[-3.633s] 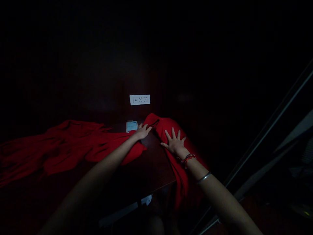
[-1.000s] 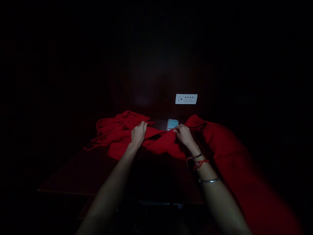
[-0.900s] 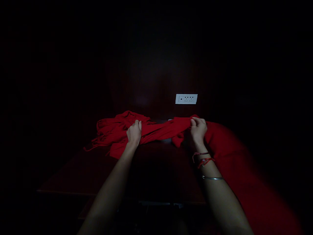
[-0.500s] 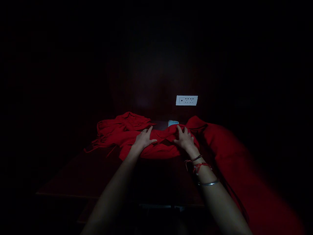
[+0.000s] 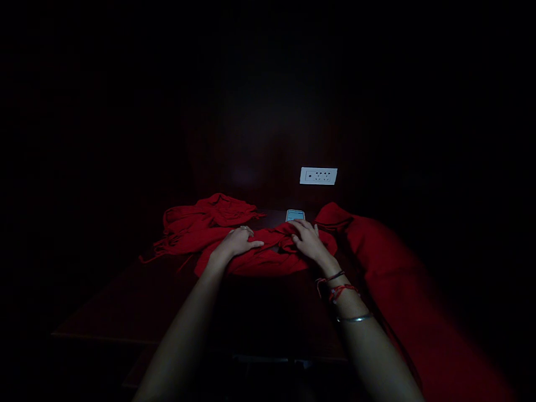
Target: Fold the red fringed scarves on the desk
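A red fringed scarf (image 5: 268, 265) lies bunched across the dark table, its tasselled end to the left. My left hand (image 5: 238, 243) is on the middle of the cloth, fingers bent over it and thumb pointing right. To the right, my right hand (image 5: 309, 240) has its fingers curled over the scarf's other end, with a fold raised under the thumb. Both hands grip the cloth; some fingertips are hidden. Behind the left hand sits a heaped red part with fringes (image 5: 218, 209); whether it belongs to the same scarf I cannot tell.
A phone (image 5: 295, 215) with a lit screen lies behind my right hand. A large red cloth (image 5: 389, 262) runs down the right side. On the dark wall is a white socket panel (image 5: 319, 176). The table's front edge (image 5: 104, 337) shows faintly; the surroundings are very dark.
My fingers, spread over the scarf before, are now drawn in on the cloth. The left hand has shifted slightly left. A fold has risen near the right thumb, and more of the phone shows.
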Demonstrator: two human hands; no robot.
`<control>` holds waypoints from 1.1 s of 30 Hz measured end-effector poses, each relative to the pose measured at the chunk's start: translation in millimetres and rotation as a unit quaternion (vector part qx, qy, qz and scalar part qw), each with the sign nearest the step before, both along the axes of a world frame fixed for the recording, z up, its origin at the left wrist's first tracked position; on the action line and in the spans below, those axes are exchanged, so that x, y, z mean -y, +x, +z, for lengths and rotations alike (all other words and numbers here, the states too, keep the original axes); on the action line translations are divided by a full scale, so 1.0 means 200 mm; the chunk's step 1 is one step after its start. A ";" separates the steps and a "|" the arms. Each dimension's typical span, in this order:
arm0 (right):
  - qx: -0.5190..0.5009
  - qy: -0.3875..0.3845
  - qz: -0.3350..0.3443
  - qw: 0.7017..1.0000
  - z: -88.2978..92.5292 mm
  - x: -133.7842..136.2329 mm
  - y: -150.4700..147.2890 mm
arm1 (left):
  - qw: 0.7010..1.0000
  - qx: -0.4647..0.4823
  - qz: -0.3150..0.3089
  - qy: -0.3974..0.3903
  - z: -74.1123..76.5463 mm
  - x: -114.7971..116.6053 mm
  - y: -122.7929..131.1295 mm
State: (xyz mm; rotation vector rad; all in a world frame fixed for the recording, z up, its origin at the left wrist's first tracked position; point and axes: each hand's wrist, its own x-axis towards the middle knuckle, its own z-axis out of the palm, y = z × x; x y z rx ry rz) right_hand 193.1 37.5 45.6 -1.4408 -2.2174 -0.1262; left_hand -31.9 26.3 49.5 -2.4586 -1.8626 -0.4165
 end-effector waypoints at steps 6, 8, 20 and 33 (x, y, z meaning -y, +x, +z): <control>0.084 -0.095 -0.054 0.990 -0.04 0.05 -0.12 | 0.999 0.022 0.039 0.004 -0.06 -0.04 0.02; 0.097 -0.125 -0.092 0.983 -0.02 0.07 -0.12 | 0.997 0.004 0.081 -0.010 -0.09 -0.05 0.02; 0.077 -0.110 -0.119 0.984 -0.07 0.00 -0.08 | 0.997 0.042 0.011 0.069 -0.08 -0.03 0.08; -0.447 -0.177 0.166 0.861 0.01 -0.05 -0.04 | 0.973 0.169 0.021 0.157 -0.07 0.02 0.18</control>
